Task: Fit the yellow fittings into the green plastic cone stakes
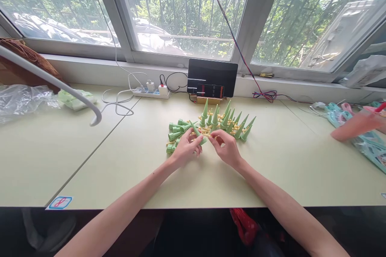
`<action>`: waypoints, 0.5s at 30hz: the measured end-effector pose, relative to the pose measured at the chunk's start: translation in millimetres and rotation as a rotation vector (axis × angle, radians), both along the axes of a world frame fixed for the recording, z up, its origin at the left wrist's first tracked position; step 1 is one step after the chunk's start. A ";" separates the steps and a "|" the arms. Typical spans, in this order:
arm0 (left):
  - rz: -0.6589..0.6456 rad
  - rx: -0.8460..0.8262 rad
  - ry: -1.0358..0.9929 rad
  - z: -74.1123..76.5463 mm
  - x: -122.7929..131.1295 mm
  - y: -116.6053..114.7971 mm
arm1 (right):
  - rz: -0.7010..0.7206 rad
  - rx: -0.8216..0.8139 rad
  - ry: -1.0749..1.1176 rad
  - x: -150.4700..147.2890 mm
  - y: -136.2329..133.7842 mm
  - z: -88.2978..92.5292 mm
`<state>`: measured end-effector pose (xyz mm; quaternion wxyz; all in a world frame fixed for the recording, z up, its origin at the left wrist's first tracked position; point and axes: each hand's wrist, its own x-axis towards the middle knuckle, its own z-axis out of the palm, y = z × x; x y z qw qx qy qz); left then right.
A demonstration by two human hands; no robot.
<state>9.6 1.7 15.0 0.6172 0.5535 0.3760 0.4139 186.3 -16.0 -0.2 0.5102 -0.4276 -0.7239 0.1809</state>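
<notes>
My left hand (187, 146) is closed round a green plastic cone (195, 129), which leans with its tip up and to the left. Close to the cone's wide end, my right hand (224, 144) pinches a small yellow plastic piece (206, 135). Several more green cones (175, 131) lie on their sides by my left hand. Beyond my right hand, several upright cones (215, 117) stand in a group with yellow pieces fitted on them. Loose yellow pieces (205, 130) lie between the two groups, partly hidden by my fingers.
Behind the cones, a black tablet (212, 73) and a phone (210, 90) lean at the window. A power strip (152, 93) with cables sits left of them. A white curved bar (75, 92) crosses the left side. A pink cup (358, 123) stands at the right.
</notes>
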 end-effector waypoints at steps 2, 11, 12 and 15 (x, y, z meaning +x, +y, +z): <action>-0.042 -0.012 -0.023 0.3 -0.6 -0.4 | -0.011 0.011 0.006 -0.2 -0.5 1.1; -0.071 0.059 0.020 0.8 -0.9 -0.6 | -0.038 0.022 0.027 -0.4 -1.8 3.2; -0.067 0.065 0.044 1.0 -1.0 -0.9 | -0.039 0.020 0.030 -0.4 -1.9 3.0; -0.050 0.089 0.100 1.9 -1.3 -2.3 | -0.031 0.011 0.036 -0.5 -2.3 2.6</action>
